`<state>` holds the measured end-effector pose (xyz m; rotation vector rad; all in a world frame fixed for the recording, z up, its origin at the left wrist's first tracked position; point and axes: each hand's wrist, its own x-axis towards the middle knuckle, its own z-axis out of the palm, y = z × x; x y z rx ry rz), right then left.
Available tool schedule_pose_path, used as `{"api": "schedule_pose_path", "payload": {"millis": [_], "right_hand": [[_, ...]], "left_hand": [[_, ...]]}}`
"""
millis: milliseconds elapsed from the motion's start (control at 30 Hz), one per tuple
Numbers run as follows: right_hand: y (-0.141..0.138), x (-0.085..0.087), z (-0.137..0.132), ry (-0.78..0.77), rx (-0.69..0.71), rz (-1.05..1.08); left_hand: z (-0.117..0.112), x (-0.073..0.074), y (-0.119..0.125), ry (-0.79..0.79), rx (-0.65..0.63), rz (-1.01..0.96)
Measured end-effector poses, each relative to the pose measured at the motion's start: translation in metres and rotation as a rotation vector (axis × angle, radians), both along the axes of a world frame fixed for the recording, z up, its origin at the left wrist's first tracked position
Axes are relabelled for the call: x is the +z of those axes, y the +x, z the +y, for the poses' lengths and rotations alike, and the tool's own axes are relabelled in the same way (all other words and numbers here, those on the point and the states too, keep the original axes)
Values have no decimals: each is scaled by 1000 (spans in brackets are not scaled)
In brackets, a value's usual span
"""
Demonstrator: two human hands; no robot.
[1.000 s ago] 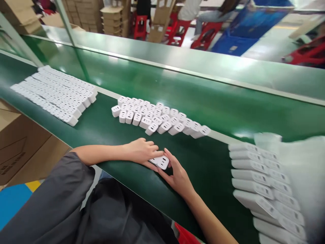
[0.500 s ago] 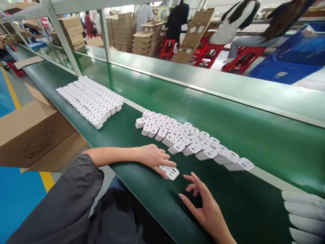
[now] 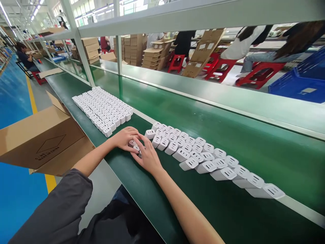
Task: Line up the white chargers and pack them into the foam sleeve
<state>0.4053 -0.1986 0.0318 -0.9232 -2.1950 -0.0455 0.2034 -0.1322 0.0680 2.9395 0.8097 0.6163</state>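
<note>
A few white USB chargers (image 3: 136, 147) stand on the green bench between my two hands, mostly covered by fingers. My left hand (image 3: 126, 139) curls round their far left side. From the right, my right hand (image 3: 149, 156) closes on the same chargers, its fingertips meeting the left fingers. Just right of my hands runs a slanting cluster of white chargers (image 3: 187, 147), their slotted ends facing up. Farther left sits a tightly packed block of the same chargers (image 3: 104, 108) in rows.
An open cardboard box (image 3: 48, 135) stands on the floor side, left of the green bench (image 3: 162, 200). A metal frame post (image 3: 85, 57) rises from the bench. Across it are people on red stools (image 3: 220, 67), stacked cartons (image 3: 133, 51) and a blue crate (image 3: 302, 83).
My left hand has moved left with the chargers, towards the packed block. My right hand, open and empty before, has come over to them. The view has tilted up and shifted left.
</note>
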Motion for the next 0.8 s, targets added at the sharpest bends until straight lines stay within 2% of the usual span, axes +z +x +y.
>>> {"api": "schedule_pose_path", "payload": {"millis": [67, 167, 267, 333, 433, 600, 800], "right_hand": [[-12, 0, 13, 2, -10, -20], [-18, -2, 19, 9, -51, -88], [-23, -4, 24, -11, -45, -155], [-34, -4, 31, -35, -41, -171], [-58, -2, 45, -79, -64, -199], [-96, 4, 63, -142, -73, -255], [-111, 4, 68, -166, -64, -171]], "left_hand": [[-11, -7, -25, 73, 295, -133], [-28, -24, -62, 179, 718, -356], [-30, -42, -83, 229, 1031, -534], [-23, -50, -87, 223, 1145, -611], [-10, -56, -87, 194, 1184, -678], [-2, -56, -82, 167, 1118, -661], [2, -60, -76, 84, 1083, -570]]}}
